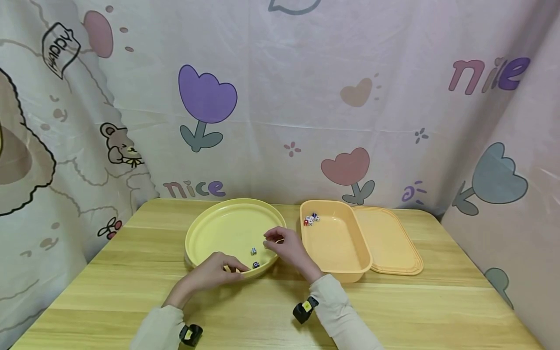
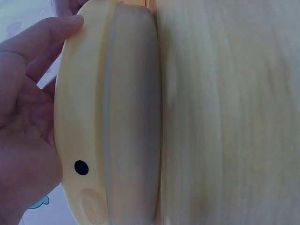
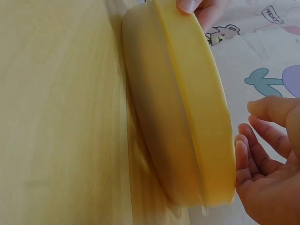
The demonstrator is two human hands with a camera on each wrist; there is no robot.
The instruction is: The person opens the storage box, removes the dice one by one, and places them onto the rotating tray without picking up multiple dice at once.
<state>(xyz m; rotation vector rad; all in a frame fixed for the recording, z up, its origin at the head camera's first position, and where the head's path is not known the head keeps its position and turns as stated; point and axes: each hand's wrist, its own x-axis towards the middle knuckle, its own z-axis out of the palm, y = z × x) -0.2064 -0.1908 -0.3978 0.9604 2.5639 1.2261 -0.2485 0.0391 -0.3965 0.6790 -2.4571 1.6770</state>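
Observation:
A round yellow tray (image 1: 218, 228) with a raised rim stands on the table. Two dice lie in its near right part: a white one (image 1: 253, 251) and a dark one (image 1: 255, 265). At the near rim my left hand (image 1: 214, 270) grips the edge, its thumb (image 2: 70, 26) on the outside and the other fingers inside, partly hidden. My right hand (image 1: 286, 248) is over the tray's right rim, fingers loosely bent. In the right wrist view a gap shows between thumb (image 3: 269, 108) and fingers, and nothing is visible between them.
Right of the tray stands an orange rectangular box (image 1: 334, 243), with several dice (image 1: 311, 219) in its far left corner. Its flat orange lid (image 1: 391, 240) lies beside it on the wooden table (image 1: 245, 316). A printed curtain (image 1: 280, 97) hangs behind.

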